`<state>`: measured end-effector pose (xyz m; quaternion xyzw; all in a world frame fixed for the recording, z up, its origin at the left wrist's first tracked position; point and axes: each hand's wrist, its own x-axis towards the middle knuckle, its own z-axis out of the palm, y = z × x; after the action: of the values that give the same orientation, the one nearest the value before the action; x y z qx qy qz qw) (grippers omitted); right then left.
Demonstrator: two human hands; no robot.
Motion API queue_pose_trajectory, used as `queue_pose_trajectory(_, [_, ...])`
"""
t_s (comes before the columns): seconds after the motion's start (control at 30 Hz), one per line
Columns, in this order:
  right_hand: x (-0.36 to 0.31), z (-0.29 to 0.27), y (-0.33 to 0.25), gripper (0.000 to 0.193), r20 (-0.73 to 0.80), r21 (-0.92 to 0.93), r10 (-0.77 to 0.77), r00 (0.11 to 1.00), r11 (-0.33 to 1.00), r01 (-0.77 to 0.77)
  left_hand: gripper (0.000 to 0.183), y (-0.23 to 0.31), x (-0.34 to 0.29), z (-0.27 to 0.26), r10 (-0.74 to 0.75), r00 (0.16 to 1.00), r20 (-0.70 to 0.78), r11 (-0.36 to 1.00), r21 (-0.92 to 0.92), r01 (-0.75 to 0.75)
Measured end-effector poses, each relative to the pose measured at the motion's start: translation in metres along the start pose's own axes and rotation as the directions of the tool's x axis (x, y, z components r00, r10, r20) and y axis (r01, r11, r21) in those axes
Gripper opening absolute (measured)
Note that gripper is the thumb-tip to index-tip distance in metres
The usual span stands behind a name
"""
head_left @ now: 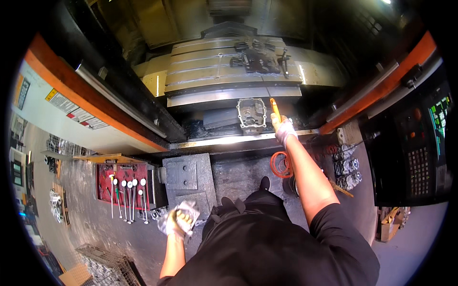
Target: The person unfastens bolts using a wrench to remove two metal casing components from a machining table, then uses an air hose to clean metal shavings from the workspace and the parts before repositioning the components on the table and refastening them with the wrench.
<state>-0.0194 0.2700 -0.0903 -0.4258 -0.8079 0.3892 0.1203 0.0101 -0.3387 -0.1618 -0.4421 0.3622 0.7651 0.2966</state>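
My right hand (283,127), in a light glove, reaches forward and is closed around the yellow handle of an air blow gun (275,107). Its long thin nozzle points toward a dark clamping fixture (260,61) on the slotted machine table (193,71). Just left of that hand, an open grey metal housing (252,114) rests on the ledge inside the machine doorway. Low on the left, my gloved left hand (176,227) grips a grey metal casting (190,208), somewhat blurred. A wrench (219,64) lies on the table, left of the fixture.
A red-lined tool cart (107,183) with several dial bore gauges stands left. An orange coiled hose (280,164) hangs below my right forearm. Several castings (350,167) lie right, near the control panel (417,157). A wire basket (102,264) of parts is lower left.
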Motion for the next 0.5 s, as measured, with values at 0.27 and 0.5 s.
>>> queue_pose_trajectory(0.27, [0.009, -0.045, 0.054, 0.063, -0.013, 0.268, 0.188, 0.982, 0.947, -0.178, 0.039, -0.013, 0.011, -0.167, -0.056, 0.945, -0.322, 0.998, -0.034, 0.048])
queue_pose_trajectory(0.5, [-0.025, -0.077, 0.011, 0.045, 0.133, 0.451, 0.274, 0.953, 0.839, -0.304, 0.039, -0.050, -0.006, -0.185, -0.020, 0.939, -0.342, 0.983, -0.180, -0.044])
